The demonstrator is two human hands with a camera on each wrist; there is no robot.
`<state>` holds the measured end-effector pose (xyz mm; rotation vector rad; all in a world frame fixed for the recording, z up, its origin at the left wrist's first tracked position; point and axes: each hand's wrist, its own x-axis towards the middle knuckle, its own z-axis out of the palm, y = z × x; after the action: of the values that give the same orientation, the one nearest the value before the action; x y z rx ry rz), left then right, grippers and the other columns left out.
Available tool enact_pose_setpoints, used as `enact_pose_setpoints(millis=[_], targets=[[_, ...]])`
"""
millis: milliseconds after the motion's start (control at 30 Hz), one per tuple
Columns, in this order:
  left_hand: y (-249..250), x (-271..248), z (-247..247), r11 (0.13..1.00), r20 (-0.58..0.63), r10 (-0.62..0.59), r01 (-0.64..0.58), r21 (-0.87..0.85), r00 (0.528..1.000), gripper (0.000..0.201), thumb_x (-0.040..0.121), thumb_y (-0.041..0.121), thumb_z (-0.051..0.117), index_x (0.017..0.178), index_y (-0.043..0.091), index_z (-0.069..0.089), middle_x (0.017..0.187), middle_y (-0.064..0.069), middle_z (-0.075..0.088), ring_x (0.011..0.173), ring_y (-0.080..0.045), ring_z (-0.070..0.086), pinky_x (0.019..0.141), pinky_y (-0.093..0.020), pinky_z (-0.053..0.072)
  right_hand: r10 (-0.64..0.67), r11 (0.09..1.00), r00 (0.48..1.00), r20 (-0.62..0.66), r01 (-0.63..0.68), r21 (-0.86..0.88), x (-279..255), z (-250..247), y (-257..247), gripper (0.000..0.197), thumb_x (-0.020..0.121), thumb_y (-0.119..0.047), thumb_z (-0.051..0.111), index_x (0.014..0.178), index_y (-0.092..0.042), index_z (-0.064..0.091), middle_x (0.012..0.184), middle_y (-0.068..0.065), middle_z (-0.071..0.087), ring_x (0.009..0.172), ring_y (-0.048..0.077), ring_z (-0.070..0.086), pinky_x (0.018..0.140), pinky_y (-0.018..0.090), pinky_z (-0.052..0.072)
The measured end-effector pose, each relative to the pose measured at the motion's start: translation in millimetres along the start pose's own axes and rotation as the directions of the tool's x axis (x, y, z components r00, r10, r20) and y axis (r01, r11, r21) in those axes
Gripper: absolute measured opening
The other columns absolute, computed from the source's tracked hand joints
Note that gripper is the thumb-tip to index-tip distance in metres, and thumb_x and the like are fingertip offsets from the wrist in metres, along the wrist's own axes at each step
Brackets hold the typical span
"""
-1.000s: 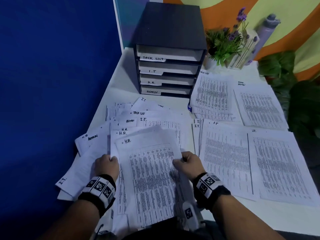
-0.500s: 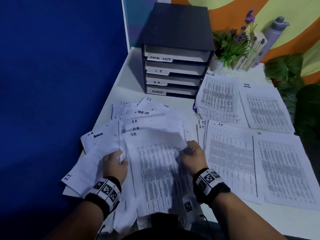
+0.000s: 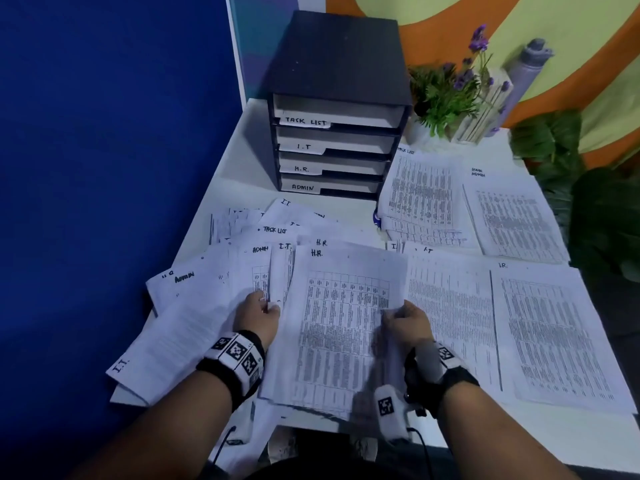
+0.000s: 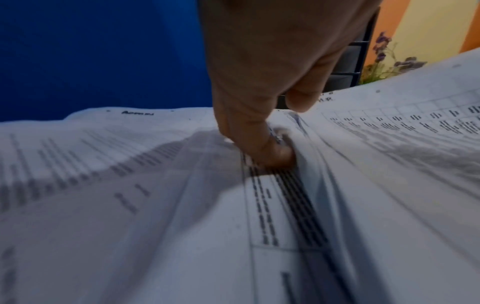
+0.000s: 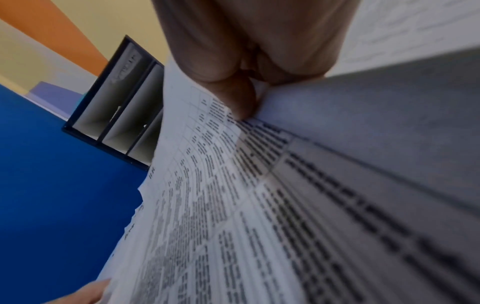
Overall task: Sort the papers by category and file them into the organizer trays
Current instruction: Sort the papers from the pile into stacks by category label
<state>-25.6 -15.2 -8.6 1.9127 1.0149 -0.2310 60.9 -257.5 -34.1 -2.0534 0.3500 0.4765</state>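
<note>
A black organizer (image 3: 337, 60) with trays labelled TASK LIST, I.T, H.R. and ADMIN stands at the back of the white table (image 3: 239, 188). In front of it lies a loose unsorted pile of papers (image 3: 194, 327). My right hand (image 3: 393, 313) pinches the right edge of an H.R. sheet (image 3: 339, 327), lifted over the pile; in the right wrist view the thumb (image 5: 239, 98) clamps the sheet (image 5: 233, 205). My left hand (image 3: 266, 308) holds the pile's sheets beside it, thumb (image 4: 272, 152) pressed on top.
Sorted stacks lie at the right: a TASK LIST stack (image 3: 422, 195), an ADMIN stack (image 3: 512, 220), an I.T. stack (image 3: 450, 306) and an H.R. stack (image 3: 554, 334). A potted plant (image 3: 446, 95) and a grey bottle (image 3: 526, 64) stand behind them. A blue wall (image 3: 104, 168) borders the left.
The H.R. sheet in my right hand has come up off the pile and shifted right, toward the sorted stacks. My left hand stays on the pile.
</note>
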Motion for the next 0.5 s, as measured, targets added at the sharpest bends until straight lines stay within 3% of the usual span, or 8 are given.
enact_pose_setpoints(millis=[67,167,267,367,433,500], targets=[[1.7,-0.1,2.1,0.996,0.029,-0.049,0.051,-0.071,0.998,0.045,0.096,0.028,0.051,0.138,0.012,0.045,0.133,-0.012,0.057,0.117,-0.031,0.055,0.102,-0.037,0.044,0.007,0.995,0.999,0.032,-0.01,0.102,-3.8,4.4,3.3,0.017,0.085,-0.004,0.055,0.077,-0.016,0.063,0.063,0.014,0.062,0.057,0.026,0.059,0.059,0.048,0.055],[3.6,-0.3,2.1,0.992,0.081,-0.057,0.066,-0.109,0.995,0.059,0.097,0.038,0.05,0.148,0.013,0.033,0.149,-0.009,0.041,0.134,-0.029,0.042,0.111,-0.039,0.034,-0.018,0.983,0.999,0.04,0.01,0.181,-5.0,-0.1,-6.1,0.016,0.086,-0.003,0.06,0.092,-0.016,0.067,0.072,0.012,0.066,0.062,0.023,0.058,0.063,0.039,0.052],[4.5,1.4,1.6,0.989,0.113,0.055,-0.039,-0.14,0.992,0.061,0.094,0.031,0.059,0.147,0.013,0.035,0.148,-0.006,0.041,0.135,-0.026,0.041,0.107,-0.033,0.033,-0.07,0.98,0.997,0.015,0.066,0.186,2.8,-13.9,-16.1,0.015,0.088,-0.005,0.06,0.1,-0.012,0.066,0.078,0.01,0.067,0.064,0.022,0.059,0.063,0.033,0.05],[9.4,0.0,4.7,0.979,0.165,0.151,-0.124,-0.164,0.975,0.071,0.074,0.047,0.071,0.136,0.024,0.045,0.14,0.0,0.053,0.128,-0.021,0.05,0.109,-0.043,0.039,-0.131,0.976,0.991,-0.016,0.132,0.174,9.3,-30.5,-23.1,0.015,0.09,-0.006,0.058,0.103,-0.011,0.063,0.089,0.012,0.069,0.073,0.019,0.06,0.067,0.029,0.051],[21.4,-3.5,10.1,0.963,0.17,0.217,-0.182,-0.2,0.961,0.054,0.078,0.037,0.072,0.127,0.026,0.052,0.127,0.006,0.062,0.118,-0.014,0.058,0.104,-0.043,0.045,-0.205,0.956,0.977,-0.055,0.212,0.204,9.3,-41.4,-30.3,0.009,0.09,-0.011,0.06,0.099,-0.01,0.061,0.091,0.018,0.068,0.076,0.02,0.059,0.073,0.036,0.051],[39.2,-10.3,14.2,0.938,0.105,0.276,-0.243,-0.249,0.956,0.032,0.088,0.012,0.067,0.116,0.024,0.056,0.113,0.01,0.066,0.105,-0.009,0.063,0.099,-0.04,0.049,-0.246,0.913,0.965,-0.091,0.262,0.311,7.0,-53.4,-39.8,0.008,0.091,-0.012,0.061,0.098,-0.014,0.059,0.089,0.011,0.068,0.077,0.018,0.06,0.073,0.034,0.05]])
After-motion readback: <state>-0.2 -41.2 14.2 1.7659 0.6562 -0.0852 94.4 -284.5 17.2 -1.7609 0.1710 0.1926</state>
